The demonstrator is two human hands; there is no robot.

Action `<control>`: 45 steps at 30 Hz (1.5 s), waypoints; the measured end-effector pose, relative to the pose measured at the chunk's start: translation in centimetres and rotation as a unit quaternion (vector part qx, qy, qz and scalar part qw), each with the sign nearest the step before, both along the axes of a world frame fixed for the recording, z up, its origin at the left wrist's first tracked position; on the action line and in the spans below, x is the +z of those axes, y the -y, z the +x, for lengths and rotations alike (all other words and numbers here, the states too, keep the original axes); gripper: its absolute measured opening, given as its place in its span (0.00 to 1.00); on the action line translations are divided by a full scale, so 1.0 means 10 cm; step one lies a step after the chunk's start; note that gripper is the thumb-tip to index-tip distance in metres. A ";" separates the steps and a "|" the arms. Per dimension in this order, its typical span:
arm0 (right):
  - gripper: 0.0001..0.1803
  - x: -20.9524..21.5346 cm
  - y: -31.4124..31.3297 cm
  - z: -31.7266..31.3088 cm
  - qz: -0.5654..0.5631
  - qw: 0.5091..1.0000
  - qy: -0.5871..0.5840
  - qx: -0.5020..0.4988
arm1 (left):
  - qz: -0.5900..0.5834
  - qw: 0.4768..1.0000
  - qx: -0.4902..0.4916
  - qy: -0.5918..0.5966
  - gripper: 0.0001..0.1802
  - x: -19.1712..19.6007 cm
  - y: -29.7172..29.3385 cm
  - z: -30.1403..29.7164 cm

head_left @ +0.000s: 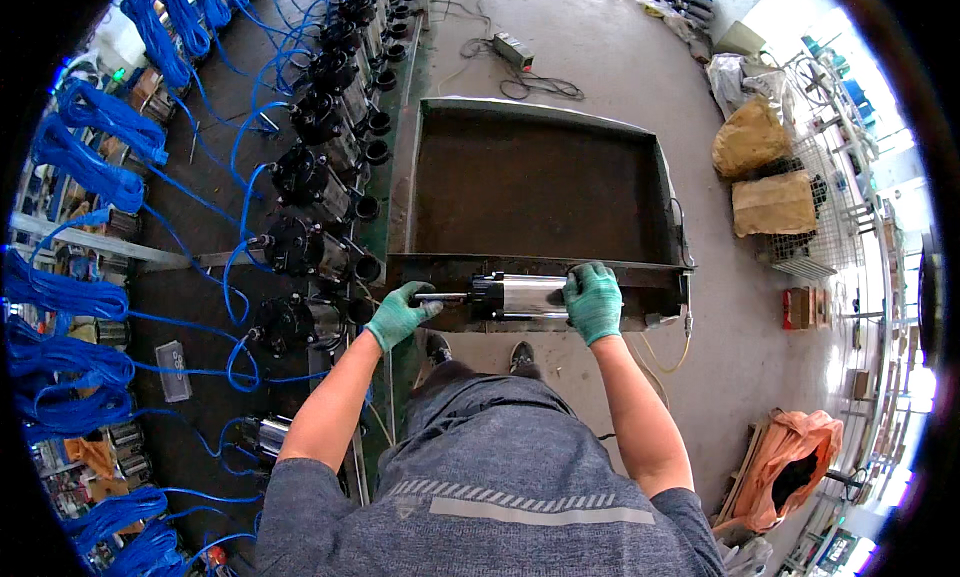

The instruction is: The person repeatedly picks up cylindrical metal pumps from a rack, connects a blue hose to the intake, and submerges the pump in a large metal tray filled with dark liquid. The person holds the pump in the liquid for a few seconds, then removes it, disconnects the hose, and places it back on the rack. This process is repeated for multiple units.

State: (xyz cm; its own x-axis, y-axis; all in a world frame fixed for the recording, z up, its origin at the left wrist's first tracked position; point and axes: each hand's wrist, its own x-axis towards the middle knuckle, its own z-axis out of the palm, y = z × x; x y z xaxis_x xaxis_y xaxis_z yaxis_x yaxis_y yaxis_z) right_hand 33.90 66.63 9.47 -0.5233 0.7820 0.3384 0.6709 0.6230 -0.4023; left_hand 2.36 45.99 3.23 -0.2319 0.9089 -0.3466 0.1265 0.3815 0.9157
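Note:
A shiny metal motor body (535, 295), a cylinder with a dark ribbed end, lies crosswise over the near ledge of a dark metal trough. From its left end sticks out a thin steel shaft (452, 297). My left hand (398, 316), in a green glove, is closed around the outer end of that shaft. The right hand (592, 302), gloved the same way, grips the motor body near its right end from above, its fingers wrapped over the far side. The palm hides that end of the cylinder.
The trough (540, 113) has raised metal walls. To its left runs a row of black pumps (308, 247) with blue cables (75, 292) coiled beyond. A box with a cord (513, 51) lies on the far floor. Wrapped bundles (772, 203) and an orange sack (800, 427) stand right.

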 end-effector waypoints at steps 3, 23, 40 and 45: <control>0.04 0.02 0.01 -0.02 -0.001 1.000 -0.001 0.000 | -0.030 0.990 0.020 0.139 0.29 -0.03 0.09 -0.10; 0.06 -0.03 -0.03 0.02 0.017 1.000 -0.004 0.013 | -0.004 0.995 -0.096 -0.020 0.24 0.00 0.01 -0.26; 0.08 -0.02 -0.04 0.00 0.015 1.000 -0.003 0.004 | -0.263 0.945 -0.014 0.196 0.23 0.07 -0.15 -0.39; 0.07 -0.05 -0.02 0.02 0.007 1.000 -0.006 0.000 | 0.063 0.961 -0.052 -0.264 0.17 -0.23 -0.07 -0.17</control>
